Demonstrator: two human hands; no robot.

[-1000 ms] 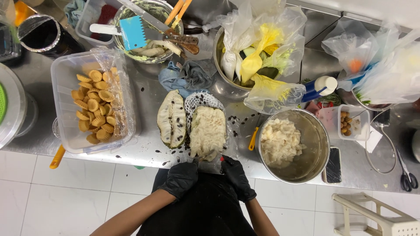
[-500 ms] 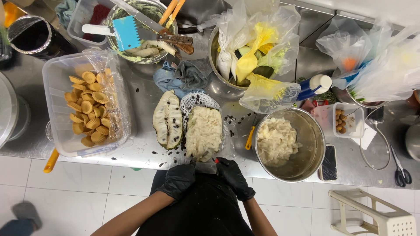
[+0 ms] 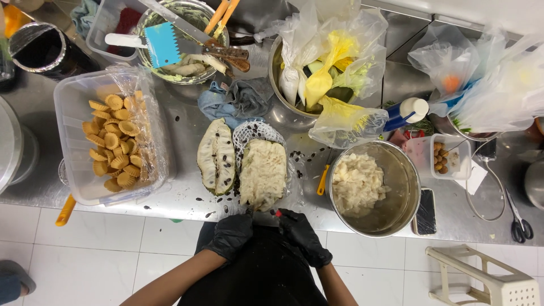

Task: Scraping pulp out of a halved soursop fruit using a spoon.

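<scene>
Across the steel desk [image 3: 187,195] little has shifted in the last second: the split fruit [image 3: 262,173] stays at the near edge, and the left hand [image 3: 231,233] and right hand [image 3: 300,232], black-gloved, keep their fingers curled just below it, grasp unclear.

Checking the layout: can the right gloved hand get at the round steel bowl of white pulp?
Probably yes. The right hand sits at the counter edge, and the steel bowl of white pulp stands just beside it, open-topped, with nothing between them.
</scene>
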